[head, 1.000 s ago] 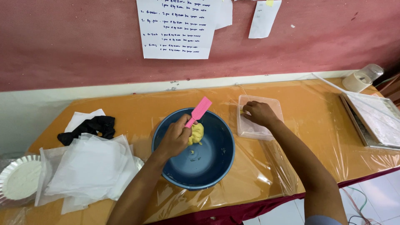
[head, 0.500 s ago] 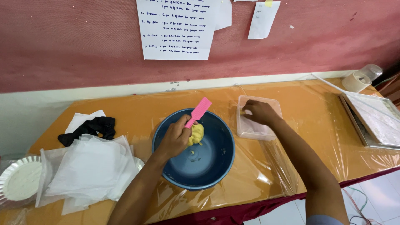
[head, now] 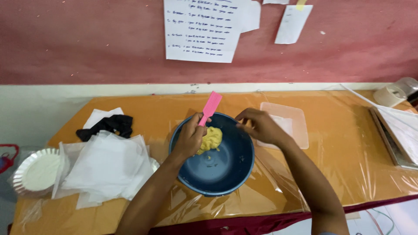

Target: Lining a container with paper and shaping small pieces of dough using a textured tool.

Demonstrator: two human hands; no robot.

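A dark blue bowl (head: pixel 217 167) sits on the plastic-covered orange table (head: pixel 339 161). A lump of yellow dough (head: pixel 210 139) lies against the bowl's far inner wall. My left hand (head: pixel 189 138) grips a pink flat scraper (head: pixel 210 107), whose handle sticks up over the bowl's far rim and whose lower end meets the dough. My right hand (head: pixel 257 125) hovers at the bowl's far right rim, fingers pinched together, holding nothing that I can see. Behind it lies a shallow clear tray (head: pixel 292 124).
Left of the bowl lie a pile of white sheets (head: pixel 104 167), a black cloth (head: pixel 109 125) and a foil plate (head: pixel 35 170). A tape roll (head: pixel 392 93) and a flat tray with papers (head: pixel 398 132) stand at the right. Paper notes (head: pixel 202 28) hang on the red wall.
My right hand has left the clear tray and come left to the bowl's rim. The left hand and scraper have stayed in place on the dough.
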